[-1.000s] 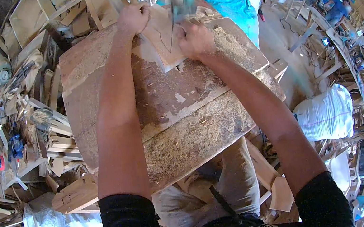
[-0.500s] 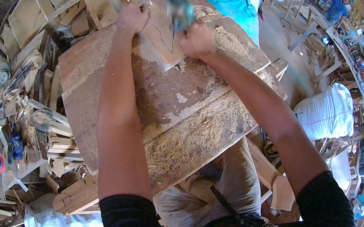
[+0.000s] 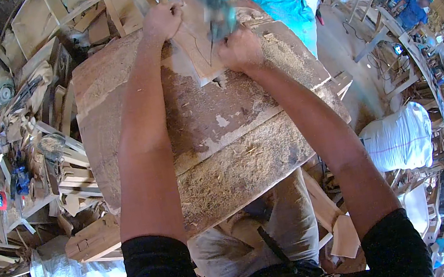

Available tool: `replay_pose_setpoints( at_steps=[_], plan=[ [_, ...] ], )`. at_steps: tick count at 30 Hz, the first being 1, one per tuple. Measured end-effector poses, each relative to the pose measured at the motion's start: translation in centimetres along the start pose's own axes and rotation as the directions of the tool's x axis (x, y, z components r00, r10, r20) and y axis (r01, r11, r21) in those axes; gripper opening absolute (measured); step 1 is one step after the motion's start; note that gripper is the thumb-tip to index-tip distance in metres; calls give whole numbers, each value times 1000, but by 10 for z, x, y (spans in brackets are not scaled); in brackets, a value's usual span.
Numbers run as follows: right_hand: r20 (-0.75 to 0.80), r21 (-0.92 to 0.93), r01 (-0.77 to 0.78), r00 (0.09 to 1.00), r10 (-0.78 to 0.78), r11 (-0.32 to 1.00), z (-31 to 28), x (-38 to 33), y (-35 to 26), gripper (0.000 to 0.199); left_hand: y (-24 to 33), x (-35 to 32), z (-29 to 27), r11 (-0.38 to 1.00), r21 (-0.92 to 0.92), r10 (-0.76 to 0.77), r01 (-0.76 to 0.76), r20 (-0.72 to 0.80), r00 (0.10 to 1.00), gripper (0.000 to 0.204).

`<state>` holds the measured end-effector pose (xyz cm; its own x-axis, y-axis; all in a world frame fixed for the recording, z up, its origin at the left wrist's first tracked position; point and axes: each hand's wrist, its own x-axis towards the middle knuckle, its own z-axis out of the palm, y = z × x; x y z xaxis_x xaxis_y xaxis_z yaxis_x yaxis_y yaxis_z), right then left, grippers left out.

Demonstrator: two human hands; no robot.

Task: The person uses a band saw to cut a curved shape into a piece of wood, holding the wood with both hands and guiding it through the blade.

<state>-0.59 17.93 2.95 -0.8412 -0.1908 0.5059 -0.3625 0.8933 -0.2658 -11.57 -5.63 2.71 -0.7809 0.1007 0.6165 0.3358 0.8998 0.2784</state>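
Brown worktable (image 3: pixel 194 114), sawdust (image 3: pixel 239 173) atop, wood scraps (image 3: pixel 73 178) alongside.

A broad, worn brown wooden worktop (image 3: pixel 187 106) spans the middle of the view, its outline bowed by the lens. A long seam crosses it, slanting up toward the right. The strip on the near side is thickly coated with pale tan, grainy sawdust (image 3: pixel 244 164); more is scattered along the right side. Between, the surface is darker and scuffed, with a small whitish irregular patch (image 3: pixel 222 121). Toward the far edge lies a flat, pale wooden board (image 3: pixel 197 54) bearing a thin dark drawn line, a small dark notch just beside its near end.
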Motion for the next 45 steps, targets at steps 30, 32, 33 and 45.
replay_pose_setpoints(
  at_steps=[30, 32, 33, 45],
  plan=[
    [113, 18, 29, 993, -31, 999, -3, 5, 1, 38, 42, -14, -15, 920, 148, -361, 363, -41, 932, 53],
    [240, -44, 76, 969, -64, 996, -4, 5, -6, 40, 35, -25, -6, 910, 128, -385, 395, -95, 918, 57],
    [266, -73, 133, 958, -109, 988, 5, 9, 0, 42, 35, -28, 1, 907, 112, -392, 406, -125, 911, 60],
    [73, 98, 47, 996, -55, 994, -3, 3, -1, 41, 72, -67, 17, 945, -81, -309, 315, 78, 948, 63]
  ],
)
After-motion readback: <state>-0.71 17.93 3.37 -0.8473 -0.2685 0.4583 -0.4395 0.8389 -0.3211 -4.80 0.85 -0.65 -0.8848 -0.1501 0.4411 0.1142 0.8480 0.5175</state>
